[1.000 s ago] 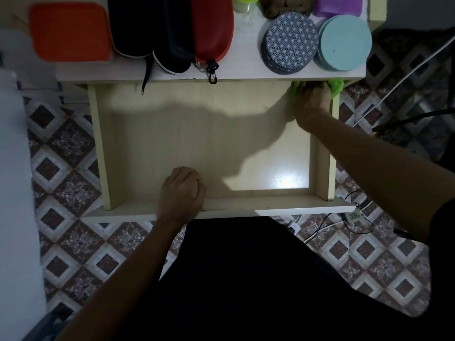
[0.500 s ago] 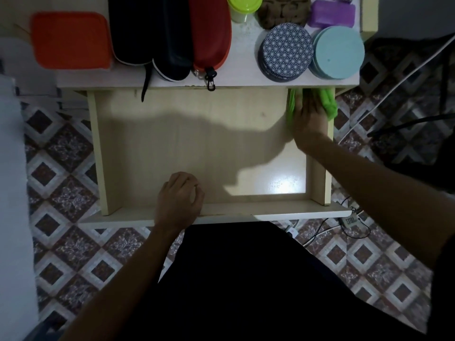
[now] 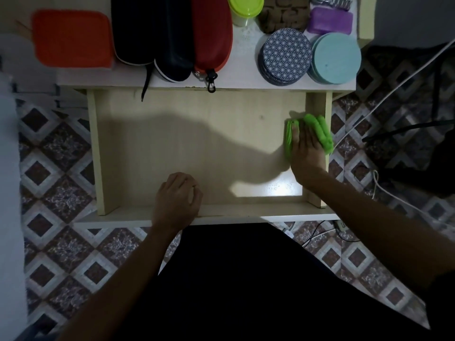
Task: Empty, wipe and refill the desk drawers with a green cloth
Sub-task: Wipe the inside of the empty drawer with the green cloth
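A floor of patterned diamond tiles (image 3: 61, 244) in brown, grey and white is seen beneath everything, crossed at the right by white and black cables (image 3: 384, 97). A pale desk top (image 3: 236, 80) runs along the upper edge. Below it a light wooden drawer (image 3: 103, 153) is pulled out, its bare bottom partly covered by a dark shadow, with a bright glare near its front right corner.

On the desk top are laid an orange lid (image 3: 71, 38), a black zip case (image 3: 133, 28), a second dark case (image 3: 172, 45), a red zip case (image 3: 211, 33), a stack of star-patterned round coasters (image 3: 285, 55), a stack of teal round coasters (image 3: 336, 57), a lime-lidded jar (image 3: 245, 7) and a purple box (image 3: 330, 20).

The green cloth (image 3: 322, 132) is pressed flat against the drawer bottom by the right hand (image 3: 305, 148), fingers straight and together, close against the right side wall. The front panel of the drawer is gripped by the left hand (image 3: 177, 200), fingers curled over its edge.
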